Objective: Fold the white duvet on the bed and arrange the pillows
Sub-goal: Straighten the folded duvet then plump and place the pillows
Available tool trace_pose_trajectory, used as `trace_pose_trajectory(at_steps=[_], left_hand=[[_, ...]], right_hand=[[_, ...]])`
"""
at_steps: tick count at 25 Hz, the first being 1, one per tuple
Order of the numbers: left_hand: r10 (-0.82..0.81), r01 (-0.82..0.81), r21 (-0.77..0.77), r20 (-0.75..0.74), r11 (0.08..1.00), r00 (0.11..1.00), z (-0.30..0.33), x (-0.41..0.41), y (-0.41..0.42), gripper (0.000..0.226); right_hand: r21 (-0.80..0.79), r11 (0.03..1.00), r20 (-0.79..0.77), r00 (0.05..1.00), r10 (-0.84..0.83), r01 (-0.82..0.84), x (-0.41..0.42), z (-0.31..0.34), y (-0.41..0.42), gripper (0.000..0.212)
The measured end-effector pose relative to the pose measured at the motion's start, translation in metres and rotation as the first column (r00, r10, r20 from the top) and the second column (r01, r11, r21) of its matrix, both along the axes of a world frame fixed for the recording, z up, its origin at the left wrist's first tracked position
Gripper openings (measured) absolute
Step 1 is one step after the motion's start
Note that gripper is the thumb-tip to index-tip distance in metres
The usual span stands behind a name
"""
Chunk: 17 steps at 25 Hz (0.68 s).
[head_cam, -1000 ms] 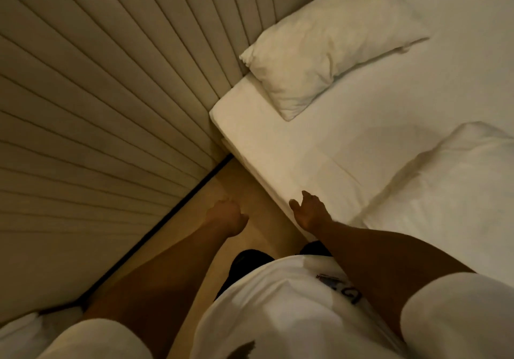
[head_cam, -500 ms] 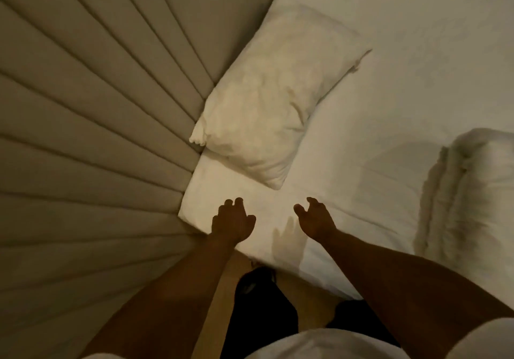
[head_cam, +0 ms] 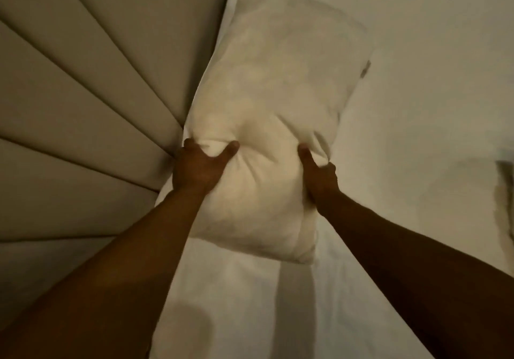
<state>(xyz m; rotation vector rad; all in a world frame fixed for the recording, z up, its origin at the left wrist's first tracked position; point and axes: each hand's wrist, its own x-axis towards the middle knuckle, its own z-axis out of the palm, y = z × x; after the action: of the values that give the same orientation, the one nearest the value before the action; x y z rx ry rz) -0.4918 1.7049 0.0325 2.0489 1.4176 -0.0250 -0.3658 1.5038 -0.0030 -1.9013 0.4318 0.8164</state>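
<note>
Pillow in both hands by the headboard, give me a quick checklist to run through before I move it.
1. Left hand grip on the pillow: ok, fingers dig into its near left side.
2. Right hand grip: ok, thumb pressed into the near right side.
3. Near end lifted off the sheet: ok, a shadow shows beneath it.
4. Far end free: cannot tell.
5. Clearance from the padded headboard: not ok, the pillow's left edge is against it.
6. Folded duvet out of the way: ok, it sits at the right edge.
</note>
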Motion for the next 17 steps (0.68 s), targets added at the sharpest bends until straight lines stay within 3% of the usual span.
trace_pose_trajectory(at_steps=[3, 5, 8, 10, 12, 15, 17], left_hand=[[0.09, -0.09, -0.011, 0.067, 0.996, 0.994, -0.016, 0.012, -0.01, 0.105], [0.054, -0.055, 0.001, 0.17, 0.998, 0.984, -0.005, 0.009, -0.028, 0.075], [0.09, -0.032, -0.199, 0.289, 0.979, 0.953, 0.04, -0.012, -0.085, 0.045], [0.155, -0.025, -0.439, 0.265, 0.898, 0.952, 0.061, -0.043, -0.138, 0.046], [0.148, -0.012, -0.601, 0.177, 0.799, 0.973, 0.064, -0.08, -0.179, 0.058], [0.209, -0.094, -0.571, 0.139, 0.816, 0.968, 0.038, -0.102, -0.191, 0.076], [0.37, -0.26, -0.488, 0.144, 0.833, 0.918, 0.01, -0.083, -0.175, 0.09]], right_hand=[[0.025, 1.0, 0.094, 0.996, 0.001, -0.003, 0.004, -0.021, 0.006, 0.087], [0.18, 0.982, 0.086, 0.993, -0.082, 0.066, -0.009, -0.016, -0.013, 0.066], [0.311, 0.939, 0.112, 0.976, -0.188, 0.146, -0.017, 0.037, -0.073, 0.045], [0.275, 0.955, 0.228, 0.957, -0.181, 0.115, -0.023, 0.088, -0.125, 0.035], [0.145, 0.989, 0.257, 0.965, -0.049, 0.011, -0.035, 0.109, -0.176, 0.031], [-0.1, 0.979, -0.025, 0.984, 0.176, -0.177, -0.047, 0.085, -0.225, 0.027], [-0.101, 0.982, -0.081, 0.985, 0.152, -0.159, -0.021, 0.06, -0.228, 0.025]])
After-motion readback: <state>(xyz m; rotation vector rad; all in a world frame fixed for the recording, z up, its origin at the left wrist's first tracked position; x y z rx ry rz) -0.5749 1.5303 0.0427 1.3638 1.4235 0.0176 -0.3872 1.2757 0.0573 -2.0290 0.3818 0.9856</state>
